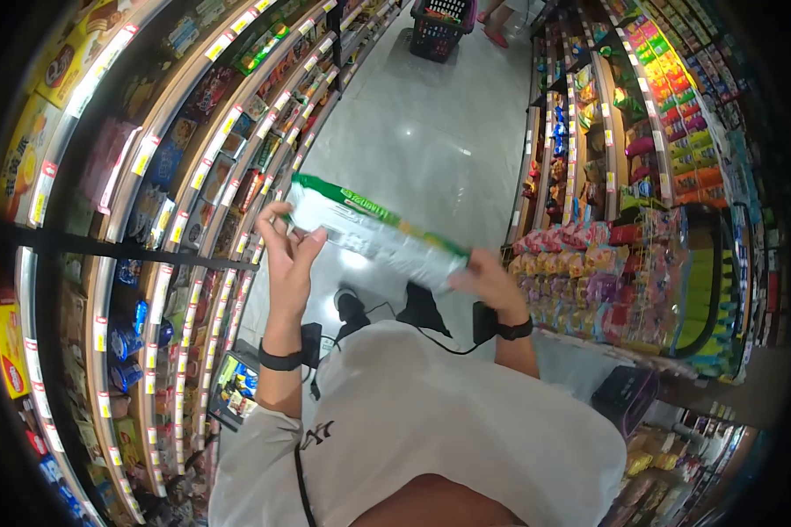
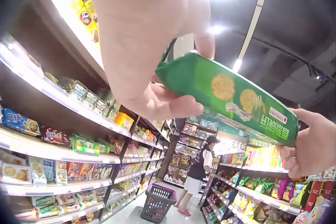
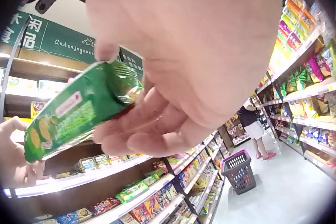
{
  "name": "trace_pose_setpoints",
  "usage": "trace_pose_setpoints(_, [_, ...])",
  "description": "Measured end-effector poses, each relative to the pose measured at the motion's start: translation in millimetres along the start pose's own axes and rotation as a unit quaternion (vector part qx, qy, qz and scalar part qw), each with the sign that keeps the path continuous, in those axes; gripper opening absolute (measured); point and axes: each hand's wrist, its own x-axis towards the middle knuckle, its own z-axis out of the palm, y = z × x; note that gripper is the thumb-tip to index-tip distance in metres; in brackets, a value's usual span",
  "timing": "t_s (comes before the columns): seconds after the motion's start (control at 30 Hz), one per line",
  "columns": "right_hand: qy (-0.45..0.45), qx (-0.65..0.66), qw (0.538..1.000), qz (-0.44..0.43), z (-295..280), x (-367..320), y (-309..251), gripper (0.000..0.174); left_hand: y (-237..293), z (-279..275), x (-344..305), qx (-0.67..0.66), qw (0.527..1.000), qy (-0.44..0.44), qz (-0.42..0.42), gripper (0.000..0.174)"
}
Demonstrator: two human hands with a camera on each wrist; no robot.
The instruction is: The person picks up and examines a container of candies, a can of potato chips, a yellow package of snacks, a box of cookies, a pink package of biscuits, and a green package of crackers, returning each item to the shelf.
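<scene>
A long green packet [image 1: 373, 230] with a white back is held up between both hands in front of the chest. The left hand [image 1: 288, 259] pinches its left end between thumb and fingers. At the other end, the right hand [image 1: 492, 283], slightly blurred, grips the packet. Round biscuits and lettering show on the packet's green side [image 2: 231, 95] in the left wrist view. In the right wrist view the right hand's fingers [image 3: 142, 129] curl round the near end of the packet [image 3: 73, 111], and the left hand [image 3: 18, 153] is at its far end.
Shelves of packaged snacks [image 1: 176, 158] line the left, more shelves [image 1: 589, 114] the right. A display of wrapped sweets [image 1: 580, 272] is near the right arm. Ahead in the aisle, a dark basket [image 2: 157, 202] stands near a person [image 2: 198, 174] in white shorts.
</scene>
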Motion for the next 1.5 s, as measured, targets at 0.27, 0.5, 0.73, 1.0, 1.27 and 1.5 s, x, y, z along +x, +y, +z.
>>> trace_pose_setpoints(0.27, [-0.337, -0.096, 0.933, -0.084, -94.2, 47.7, -37.7, 0.094, 16.3, 150.4, 63.7, 0.023, 0.993, -0.117, 0.011, 0.100])
trace_pose_setpoints(0.5, [-0.203, 0.062, 0.976, -0.039, -209.5, 35.5, -36.8, 0.067, -22.8, 265.0, 101.1, 0.031, 0.984, -0.173, 0.022, 0.101])
trace_pose_setpoints(0.73, [-0.011, 0.260, 0.961, -0.096, -194.0, 49.7, 10.2, 0.048, -47.4, 313.6, 107.7, 0.186, 0.933, -0.303, -0.048, 0.080])
trace_pose_setpoints(1.0, [-0.001, 0.276, 0.961, -0.030, -205.8, 113.0, 39.2, 0.040, -33.3, 270.2, 121.7, 0.199, 0.953, -0.221, -0.051, 0.058])
trace_pose_setpoints(1.27, [0.024, 0.301, 0.943, -0.141, -140.5, 195.8, -12.2, 0.050, 10.6, 144.4, 131.8, 0.281, 0.951, -0.128, 0.032, 0.069])
trace_pose_setpoints(1.5, [-0.006, 0.255, 0.961, -0.103, -60.7, 264.8, -42.5, 0.044, 9.6, 39.6, 124.5, 0.259, 0.957, 0.078, 0.105, 0.058])
